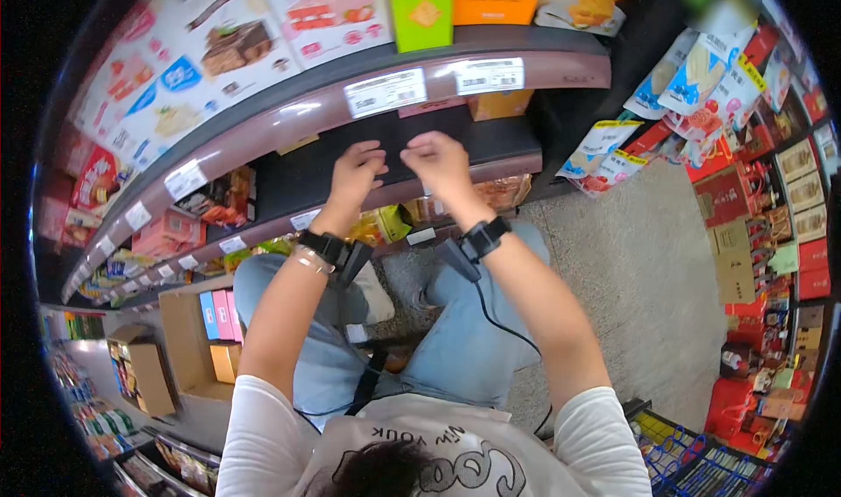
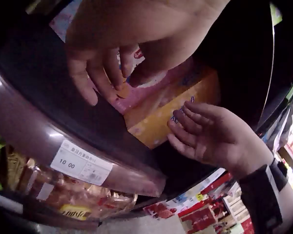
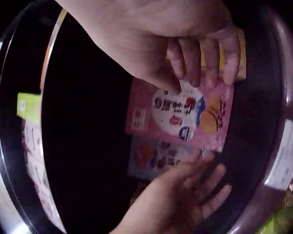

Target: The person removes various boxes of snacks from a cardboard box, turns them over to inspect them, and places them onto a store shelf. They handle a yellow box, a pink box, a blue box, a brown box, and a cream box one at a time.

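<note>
A shop aisle. A dark shelf [image 1: 289, 177] lies under both hands, with an upper shelf rail [image 1: 543, 66] close above them and open grey floor [image 1: 631, 260] out past the right hand [image 1: 435, 160]. The pink box [image 3: 185, 117] lies flat beneath the fingers, against a yellow box [image 2: 176, 114]. The left hand [image 1: 355, 171] is released, its fingers spread over the pink box. The right hand is released too, its fingertips on the box's edge. The shelf's front lip [image 2: 34, 131] runs just beneath the wrists.

Head view high, looking down at shelf [image 1: 289, 177]; both wrist views close, facing into shelf, sharing pink box [image 3: 185, 119]
</note>
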`<state>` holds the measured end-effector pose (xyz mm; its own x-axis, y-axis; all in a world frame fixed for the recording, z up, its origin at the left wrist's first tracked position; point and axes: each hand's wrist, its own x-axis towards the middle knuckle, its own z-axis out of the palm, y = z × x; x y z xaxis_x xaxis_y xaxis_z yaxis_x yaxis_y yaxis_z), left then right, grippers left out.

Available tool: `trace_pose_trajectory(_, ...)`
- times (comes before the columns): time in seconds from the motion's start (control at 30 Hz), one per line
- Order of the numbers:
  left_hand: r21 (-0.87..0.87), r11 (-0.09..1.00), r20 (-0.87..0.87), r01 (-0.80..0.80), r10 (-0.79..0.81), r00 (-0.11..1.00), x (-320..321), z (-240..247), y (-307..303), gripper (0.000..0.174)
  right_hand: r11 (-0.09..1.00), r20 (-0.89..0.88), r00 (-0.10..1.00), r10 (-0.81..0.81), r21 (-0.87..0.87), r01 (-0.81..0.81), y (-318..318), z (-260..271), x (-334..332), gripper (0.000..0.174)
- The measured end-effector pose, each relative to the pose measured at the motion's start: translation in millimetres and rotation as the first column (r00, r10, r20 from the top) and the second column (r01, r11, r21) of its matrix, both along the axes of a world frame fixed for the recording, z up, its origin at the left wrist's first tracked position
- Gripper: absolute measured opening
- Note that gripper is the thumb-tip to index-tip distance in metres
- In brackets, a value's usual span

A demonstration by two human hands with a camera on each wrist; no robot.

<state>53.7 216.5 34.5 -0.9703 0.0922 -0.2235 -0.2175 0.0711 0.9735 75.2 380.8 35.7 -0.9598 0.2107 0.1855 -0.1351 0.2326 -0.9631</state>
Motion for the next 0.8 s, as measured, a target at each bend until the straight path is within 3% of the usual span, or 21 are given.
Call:
trace_pose_trajectory(0.13,0.047,0.992,0.011,-0.120,0.119,0.993,57,39,-94,0.033,0.936,0.005,0.945,0.328,-0.141,-0.324,-86,33,44,0.017)
trace_pose_trajectory(0.27,-0.004,0.954,-0.012,-0.301,0.301,0.954,125,44,-199,0.034,0.820,0.021,0.827,0.562,-0.148,-0.553,-178,51,83,0.016)
trace_pose_trajectory(0.4,-0.103,0.885,0.068,-0.454,0.462,0.884,191,17,-293,0.040,0.722,-0.083,0.723,0.685,-0.054,-0.690,-268,48,111,0.017)
trace_pose_trajectory(0.57,-0.168,0.799,0.231,-0.577,0.601,0.765,261,-17,-379,0.046,0.574,0.103,0.569,0.816,-0.024,-0.819,-363,38,140,0.019)
trace_pose_trajectory(0.67,-0.191,0.737,0.317,-0.648,0.671,0.670,289,-46,-419,0.042,0.545,0.039,0.547,0.836,0.050,-0.837,-416,-1,150,0.019)
trace_pose_trajectory(0.7,-0.195,0.717,0.337,-0.669,0.690,0.641,295,-53,-429,0.042,0.537,0.135,0.538,0.832,0.048,-0.842,-429,-9,153,0.019)
trace_pose_trajectory(0.8,-0.135,0.682,0.423,-0.718,0.695,0.581,302,-71,-456,0.050,0.539,0.185,0.543,0.819,0.072,-0.839,-463,-36,158,0.018)
